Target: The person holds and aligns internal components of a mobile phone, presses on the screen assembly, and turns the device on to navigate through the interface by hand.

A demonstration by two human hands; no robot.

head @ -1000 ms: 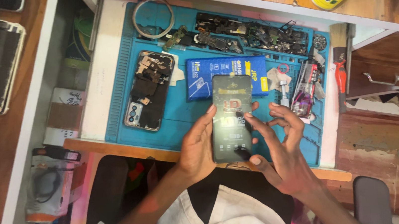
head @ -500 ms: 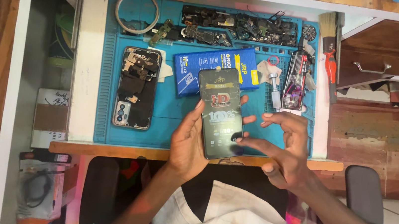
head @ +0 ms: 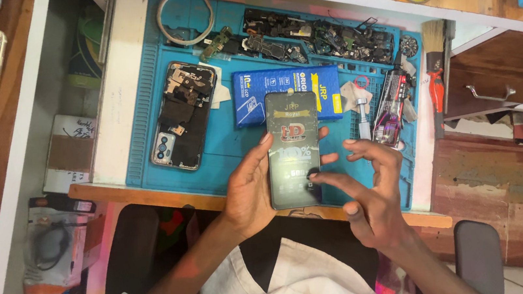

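Left hand (head: 250, 191) grip clasps dark phone (head: 293, 150) as before; right hand (head: 369, 197) released, fingertip now touching its lower edge.

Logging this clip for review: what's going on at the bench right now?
A person sits at a workbench holding a dark phone screen panel over a blue work mat. The left hand grips the panel's left edge from behind, while the right hand touches its lower right corner with a fingertip. On the mat lie an opened phone with its insides showing, a blue box, a pile of small parts and some tools.
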